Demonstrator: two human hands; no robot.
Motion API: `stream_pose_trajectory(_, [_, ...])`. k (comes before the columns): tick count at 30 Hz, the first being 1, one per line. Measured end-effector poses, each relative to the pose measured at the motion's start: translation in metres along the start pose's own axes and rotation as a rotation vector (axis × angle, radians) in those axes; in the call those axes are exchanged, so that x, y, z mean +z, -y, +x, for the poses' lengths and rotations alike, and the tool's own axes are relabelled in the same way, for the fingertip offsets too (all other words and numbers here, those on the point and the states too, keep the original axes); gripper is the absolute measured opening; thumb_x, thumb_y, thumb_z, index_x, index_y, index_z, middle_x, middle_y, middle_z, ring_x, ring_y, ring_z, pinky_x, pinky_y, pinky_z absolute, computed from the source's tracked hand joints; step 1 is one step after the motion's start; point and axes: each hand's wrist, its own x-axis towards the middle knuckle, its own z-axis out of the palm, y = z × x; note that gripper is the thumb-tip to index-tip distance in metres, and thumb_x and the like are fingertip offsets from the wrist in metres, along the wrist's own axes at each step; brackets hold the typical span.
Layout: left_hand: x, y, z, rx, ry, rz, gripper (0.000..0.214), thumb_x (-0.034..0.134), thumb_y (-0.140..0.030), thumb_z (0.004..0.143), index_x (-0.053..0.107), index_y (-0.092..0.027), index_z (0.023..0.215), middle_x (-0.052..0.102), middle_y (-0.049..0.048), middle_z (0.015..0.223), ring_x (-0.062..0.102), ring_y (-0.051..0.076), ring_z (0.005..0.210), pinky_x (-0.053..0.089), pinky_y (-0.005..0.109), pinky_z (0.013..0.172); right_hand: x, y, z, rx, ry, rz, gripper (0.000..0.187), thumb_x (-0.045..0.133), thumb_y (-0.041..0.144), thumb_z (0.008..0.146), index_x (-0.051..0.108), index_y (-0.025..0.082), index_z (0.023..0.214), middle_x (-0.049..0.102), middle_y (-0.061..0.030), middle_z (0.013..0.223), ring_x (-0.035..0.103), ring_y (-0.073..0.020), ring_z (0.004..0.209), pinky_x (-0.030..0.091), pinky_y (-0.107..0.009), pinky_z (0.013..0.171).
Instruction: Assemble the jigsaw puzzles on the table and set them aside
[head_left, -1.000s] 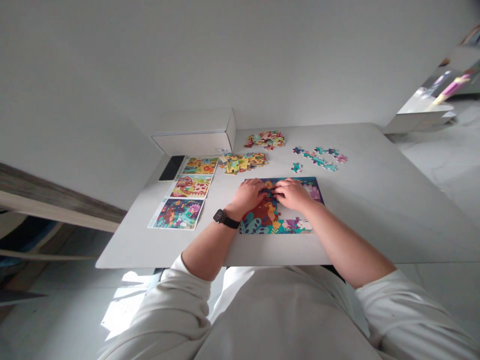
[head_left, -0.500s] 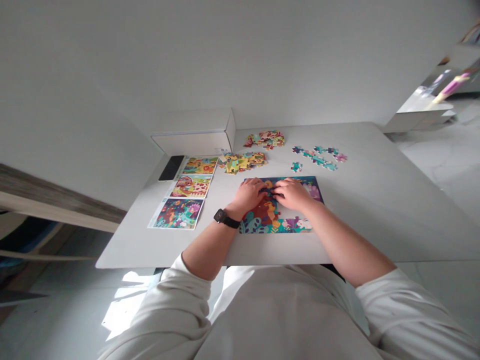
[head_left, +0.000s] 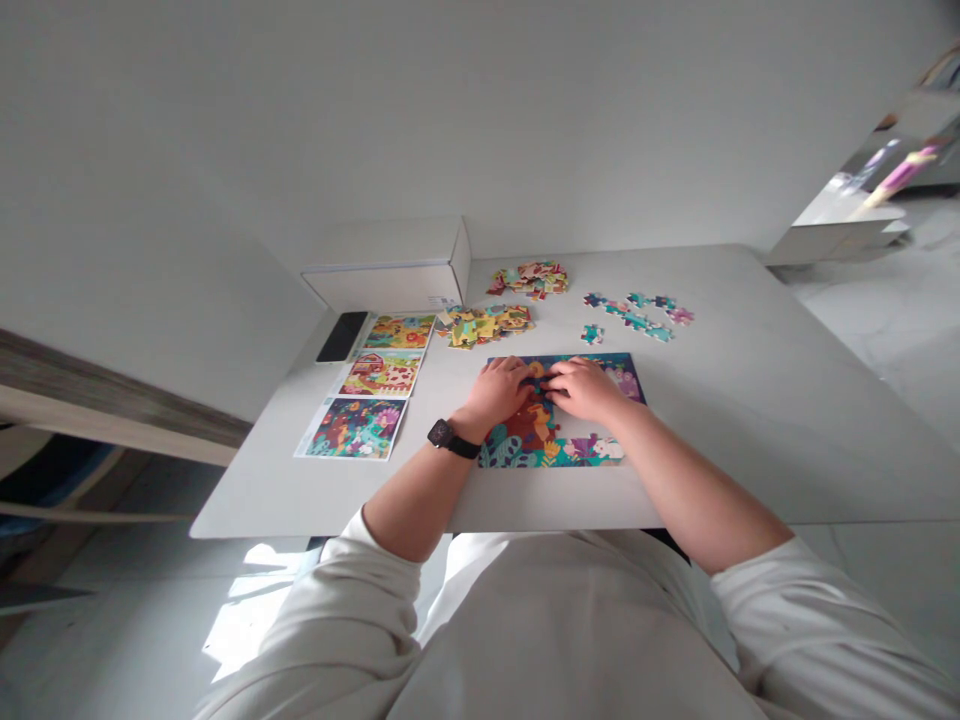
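A partly built colourful jigsaw puzzle lies on the white table in front of me. My left hand, with a black watch on its wrist, and my right hand both rest on the puzzle's upper middle. Their fingertips meet and are curled together over a dark puzzle piece. Whether the piece is lifted or pressed flat is too small to tell.
Loose teal and pink pieces lie beyond the puzzle, with a yellow pile and a red pile. Three picture cards, a black phone and a white box sit at the left. A wall rises behind.
Both hands stay on the puzzle's upper middle; only slight finger shifts show.
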Motion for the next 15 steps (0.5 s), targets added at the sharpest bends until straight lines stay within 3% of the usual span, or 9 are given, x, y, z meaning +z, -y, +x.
stream_pose_trajectory(15, [0.0028, -0.0038, 0.0007, -0.024, 0.01, 0.049, 0.029, 0.061, -0.033, 0.104, 0.073, -0.025, 0.129, 0.07, 0.0114, 0.134, 0.062, 0.032, 0.126, 0.052, 0.047, 0.11, -0.0039, -0.0006, -0.0016, 0.029, -0.084, 0.067, 0.031, 0.064, 0.019, 0.101, 0.087, 0.027, 0.12, 0.081, -0.0066, 0.125, 0.071, -0.0262, 0.113, 0.05, -0.04, 0.109])
